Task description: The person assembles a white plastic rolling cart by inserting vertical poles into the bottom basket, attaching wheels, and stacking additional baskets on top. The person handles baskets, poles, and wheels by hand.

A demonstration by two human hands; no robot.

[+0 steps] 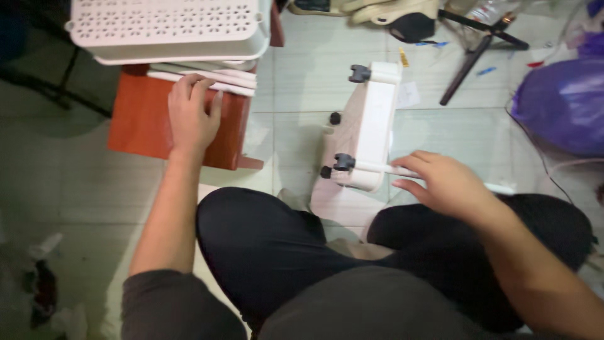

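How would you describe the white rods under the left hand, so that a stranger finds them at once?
Find the red-brown stool at upper left. Along its far edge, below the white perforated baskets, lie the white rods, touched by the left hand. They are thin and plain, unlike the holed baskets.

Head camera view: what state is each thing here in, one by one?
Left hand: open, flat on the white tubes.
White tubes: lying stacked on the red stool.
Red stool: upright on the floor.
Perforated basket: resting on the stool's far end.
Right hand: curled around a white tube.
White wheeled base: tipped on its side, casters exposed.
Purple bag: full, on the floor.
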